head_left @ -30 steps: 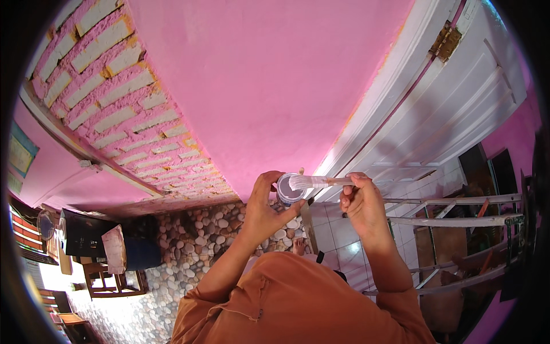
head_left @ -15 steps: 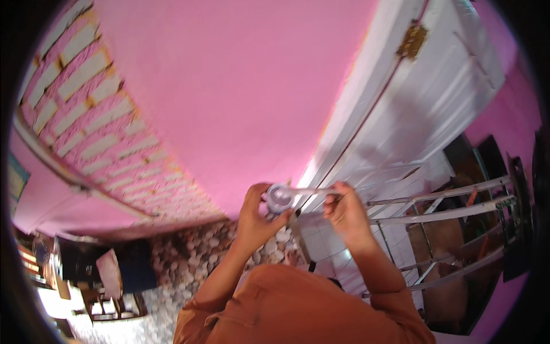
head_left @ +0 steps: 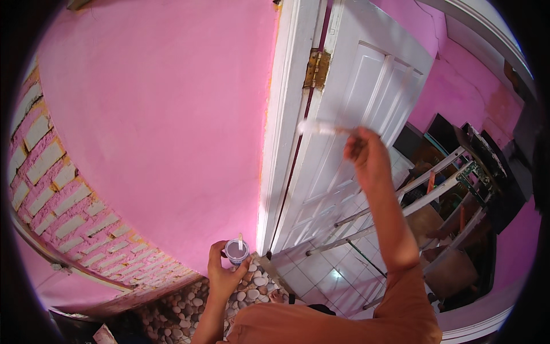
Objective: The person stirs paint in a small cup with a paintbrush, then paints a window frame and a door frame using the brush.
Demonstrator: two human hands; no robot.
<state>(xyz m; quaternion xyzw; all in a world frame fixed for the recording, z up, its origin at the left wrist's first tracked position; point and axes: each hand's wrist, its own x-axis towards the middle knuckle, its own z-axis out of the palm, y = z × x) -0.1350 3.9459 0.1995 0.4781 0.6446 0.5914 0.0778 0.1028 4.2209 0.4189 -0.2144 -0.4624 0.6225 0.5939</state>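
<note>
My left hand (head_left: 222,276) is wrapped round a small tub (head_left: 236,259) of whitish-grey paint, held low by the pink wall. A short pale stick (head_left: 240,241) stands up at the tub's far rim. Raised to the right, my right hand (head_left: 366,153) is closed on a paintbrush (head_left: 326,128), its white-coated end pointing left. The brush is blurred and lies in front of the gap between the white door (head_left: 326,178) and its frame (head_left: 279,126); whether it touches either cannot be told. A brass hinge (head_left: 316,70) sits above it.
A ladder (head_left: 421,198) leans at the right among dark furniture, over a white tiled floor (head_left: 321,284). Pink wall (head_left: 166,126) fills the left, with a brick-patterned strip (head_left: 74,200) beside it. Pebble-patterned flooring (head_left: 183,309) lies below.
My right hand has lifted the paintbrush away from the tub, up toward the door frame. My left hand still holds the tub. The view has turned, showing more of the door and hinge.
</note>
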